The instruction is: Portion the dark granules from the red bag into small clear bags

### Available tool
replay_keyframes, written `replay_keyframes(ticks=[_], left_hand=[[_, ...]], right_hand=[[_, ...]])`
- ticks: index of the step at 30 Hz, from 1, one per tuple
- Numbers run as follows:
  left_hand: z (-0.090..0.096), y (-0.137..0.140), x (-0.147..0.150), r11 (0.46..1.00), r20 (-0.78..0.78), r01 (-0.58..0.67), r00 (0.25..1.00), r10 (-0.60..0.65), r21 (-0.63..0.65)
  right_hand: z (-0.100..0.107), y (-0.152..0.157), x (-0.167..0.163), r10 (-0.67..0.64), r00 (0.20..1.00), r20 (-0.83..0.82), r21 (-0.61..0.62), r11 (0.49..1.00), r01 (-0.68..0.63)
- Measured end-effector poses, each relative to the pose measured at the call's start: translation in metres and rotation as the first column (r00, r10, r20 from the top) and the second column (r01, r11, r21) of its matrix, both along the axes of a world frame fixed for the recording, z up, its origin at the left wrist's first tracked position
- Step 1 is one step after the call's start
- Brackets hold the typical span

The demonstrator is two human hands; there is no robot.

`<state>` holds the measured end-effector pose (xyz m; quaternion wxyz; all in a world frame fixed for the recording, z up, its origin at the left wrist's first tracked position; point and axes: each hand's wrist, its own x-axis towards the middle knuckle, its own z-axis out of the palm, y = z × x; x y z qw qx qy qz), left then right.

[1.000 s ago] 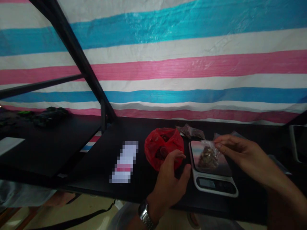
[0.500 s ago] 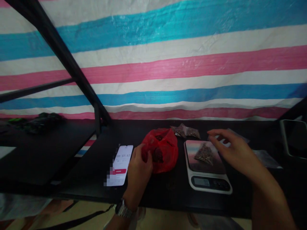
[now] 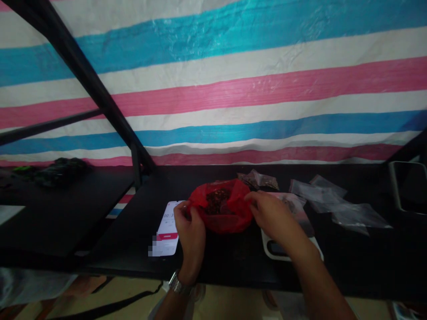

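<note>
A red plastic bag (image 3: 230, 224) stands wide at the mouth on the black table, with small brown dried pieces (image 3: 217, 200) inside. My left hand (image 3: 191, 226) pinches its left rim. On the opposite side, my right hand (image 3: 271, 213) grips the right rim, its fingertips partly hidden by the plastic. Beneath my right forearm lies a white kitchen scale (image 3: 275, 255), mostly covered from view. A small filled clear bag (image 3: 289, 203) rests on its plate, only partly visible behind my hand.
Left of the red bag lies a phone (image 3: 168, 242) with a lit timer screen. Small filled zip bags (image 3: 258, 179) sit behind it. Several flat clear zip bags (image 3: 353, 213) spread to the right, near a dark-screened device (image 3: 408, 186). A black metal frame (image 3: 90, 84) slants at left.
My right hand has moved left from beside the scale to the red bag's right rim. My left hand now holds the left rim, and the bag's mouth is spread wider.
</note>
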<state>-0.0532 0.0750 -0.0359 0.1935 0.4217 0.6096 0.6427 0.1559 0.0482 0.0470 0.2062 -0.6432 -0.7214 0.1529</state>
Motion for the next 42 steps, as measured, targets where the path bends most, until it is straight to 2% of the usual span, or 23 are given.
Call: replay_keyframes(ticks=[3,6,9,11,13,16,20,24,29,33,35,37,39,42], left_hand=[[0.008,-0.012,0.003,0.994,-0.123,-0.083,0.988,0.091,0.064],[0.012,-0.03,0.012,0.958,-0.32,-0.107,0.928,0.193,0.267],[0.01,-0.052,0.027,0.93,-0.461,0.026,0.873,0.157,0.367],[0.008,-0.066,0.038,0.907,-0.545,0.137,0.831,0.114,0.399],[0.007,-0.077,0.049,0.86,-0.593,0.242,0.801,0.084,0.449],[0.011,-0.086,0.061,0.816,-0.598,0.335,0.801,0.017,0.471],[0.017,-0.089,0.067,0.798,-0.592,0.384,0.805,-0.043,0.464],[0.017,-0.09,0.07,0.808,-0.555,0.404,0.823,-0.116,0.43],[0.011,-0.092,0.073,0.787,-0.551,0.484,0.803,-0.226,0.382],[0.012,-0.089,0.077,0.816,-0.39,0.53,0.819,-0.422,0.232],[0.014,-0.085,0.075,0.826,-0.232,0.539,0.835,-0.499,0.167],[0.015,-0.08,0.071,0.82,-0.06,0.561,0.828,-0.558,0.111],[0.016,-0.077,0.068,0.806,0.15,0.59,0.795,-0.588,0.037],[0.015,-0.075,0.068,0.773,0.523,0.631,0.683,-0.51,-0.072]], right_hand=[[0.01,0.0,0.035,-0.093,0.975,-0.2,0.114,0.987,0.117],[0.019,-0.01,0.08,-0.278,0.931,-0.237,0.159,0.934,0.319],[0.017,-0.02,0.12,-0.411,0.891,-0.193,0.17,0.88,0.443],[0.01,-0.023,0.137,-0.452,0.879,-0.155,0.132,0.872,0.472],[0.002,-0.023,0.143,-0.44,0.889,-0.125,0.09,0.888,0.451],[-0.008,-0.017,0.141,-0.374,0.919,-0.122,0.076,0.92,0.384],[-0.016,-0.009,0.134,-0.356,0.922,-0.152,0.092,0.924,0.372],[-0.019,-0.005,0.129,-0.325,0.924,-0.202,0.055,0.938,0.342],[-0.011,-0.007,0.121,-0.265,0.916,-0.303,-0.002,0.961,0.277],[0.015,-0.02,0.104,-0.075,0.9,-0.43,0.025,0.995,0.095],[0.03,-0.026,0.087,0.04,0.887,-0.46,0.062,0.998,-0.013],[0.04,-0.028,0.065,0.093,0.877,-0.471,0.04,0.996,-0.084],[0.042,-0.024,0.039,0.115,0.869,-0.482,0.027,0.993,-0.117],[0.035,-0.01,0.0,0.11,0.871,-0.478,0.022,0.993,-0.113]])
